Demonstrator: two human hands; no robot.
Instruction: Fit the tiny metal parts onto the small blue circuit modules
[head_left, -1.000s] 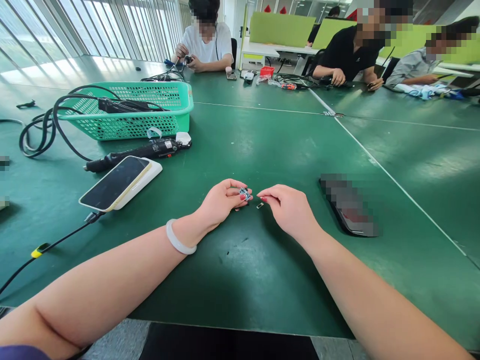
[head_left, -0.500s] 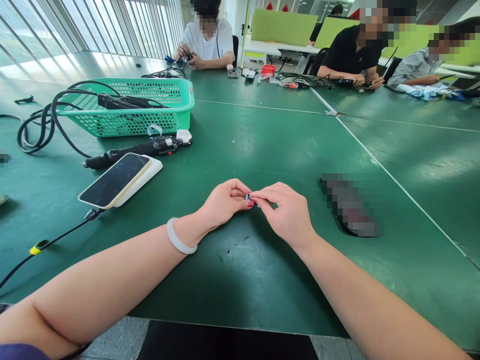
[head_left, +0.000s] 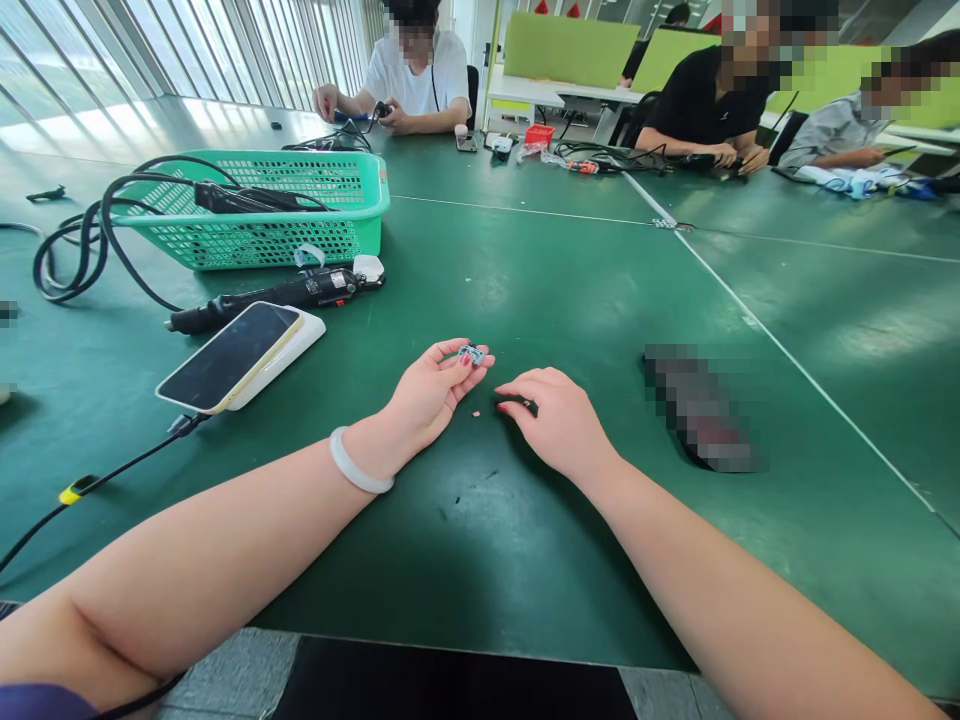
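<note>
My left hand, palm partly turned up, pinches a small blue-grey circuit board between thumb and fingers. Just to its right, my right hand is closed with thumb and forefinger around a small black piece, mostly hidden by the fingers. The two hands are apart, low over the green table. On the tabletop between them lies a tiny pinkish chip.
A green basket with black cables stands at the left. Before it lie a black electric screwdriver and a phone on a white block. A blurred dark object is at the right. Several people sit across the table.
My hands were together at one small part. Now they have separated; the left has moved up and left with the board, turning it into view. A pinkish chip now shows on the table.
</note>
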